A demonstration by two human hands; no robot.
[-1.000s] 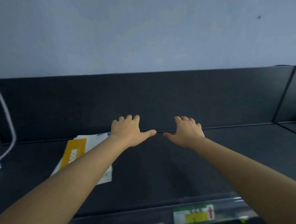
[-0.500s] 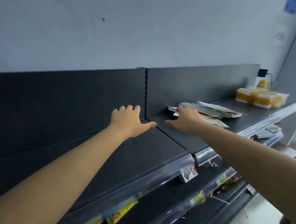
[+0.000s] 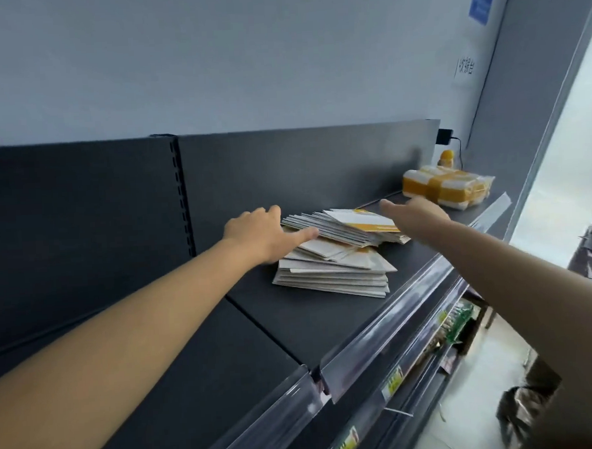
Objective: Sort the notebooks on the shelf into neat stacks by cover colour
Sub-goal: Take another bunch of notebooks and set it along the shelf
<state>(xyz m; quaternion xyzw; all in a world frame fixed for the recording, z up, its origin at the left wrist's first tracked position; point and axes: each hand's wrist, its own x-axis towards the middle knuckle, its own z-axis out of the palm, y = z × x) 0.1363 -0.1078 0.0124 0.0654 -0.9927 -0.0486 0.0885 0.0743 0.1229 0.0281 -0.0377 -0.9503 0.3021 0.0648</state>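
Nearest us, a clear price rail (image 3: 379,343) runs along the front lip of the dark shelf (image 3: 303,320). Further in, the notebooks (image 3: 338,266) lie on that shelf in one slumped, fanned heap, white and yellow covers mixed, nothing sorted yet. Our left hand (image 3: 261,236) sits at the heap's left edge, fingers spread wide, thumb against the upper notebooks' edges. Our right hand (image 3: 416,214) reaches over the far right side, fingers straight, gripping nothing. We judge the hands bracket the heap to gather it. Beyond, yellow-banded packs (image 3: 447,187) sit well apart.
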